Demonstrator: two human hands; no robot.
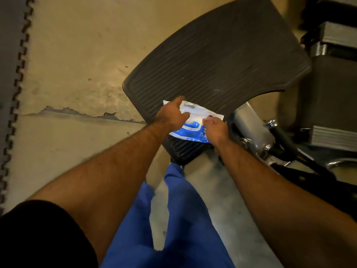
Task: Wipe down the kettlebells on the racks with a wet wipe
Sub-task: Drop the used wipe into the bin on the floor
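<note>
Both hands, left hand (172, 115) and right hand (216, 128), apparently pinch wipe pack (195, 122); lying slantwise.

ribbed dark platform (218, 60), peeling beige floor (77, 74), grey interlocking mat (7, 55)

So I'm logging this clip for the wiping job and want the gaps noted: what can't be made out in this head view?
- Kettlebells and racks: none in the frame.
- Wet wipe pack on the ribbed platform: its print is blurred, and its opening is covered by the left hand and right hand.
- Whether a wipe has come out: hidden under the fingers.
- Metal equipment at right: cut off by the edge, blurred.
</note>
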